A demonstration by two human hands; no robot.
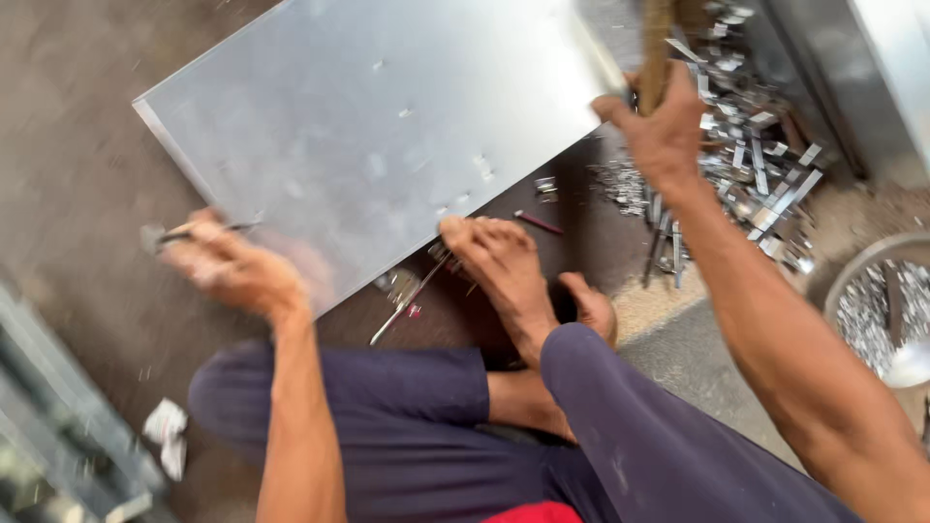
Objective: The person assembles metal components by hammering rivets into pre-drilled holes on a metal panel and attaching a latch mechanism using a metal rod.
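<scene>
1. I sit on the floor with a big flat sheet of shiny grey metal (368,126) lying in front of me. I will tell where everything is from this sheet.
2. My left hand (228,266) is at the near left edge of the sheet. It looks blurry.
3. My left fingers are curled shut around a thin dark metal tool (189,232). The tool pokes out past my fingers along the sheet's edge. I cannot tell what kind of tool it is.
4. My right hand (659,126) is up at the right edge of the sheet, near its far corner.
5. My right fingers are wrapped tight around a brown wooden handle (656,48). The handle stands up and goes out of the top of the view, so I cannot see its head.
6. My bare foot (504,266) rests on the near edge of the sheet, between my two hands.
7. A heap of small shiny metal scraps (746,145) lies on the floor to the right of the sheet, just past my right hand.
8. A round grey metal bowl (852,281) with more shiny bits in it sits farther right of the sheet.
9. A thin red stick (538,222) lies on the floor just below the sheet's near edge, close to my toes.
</scene>
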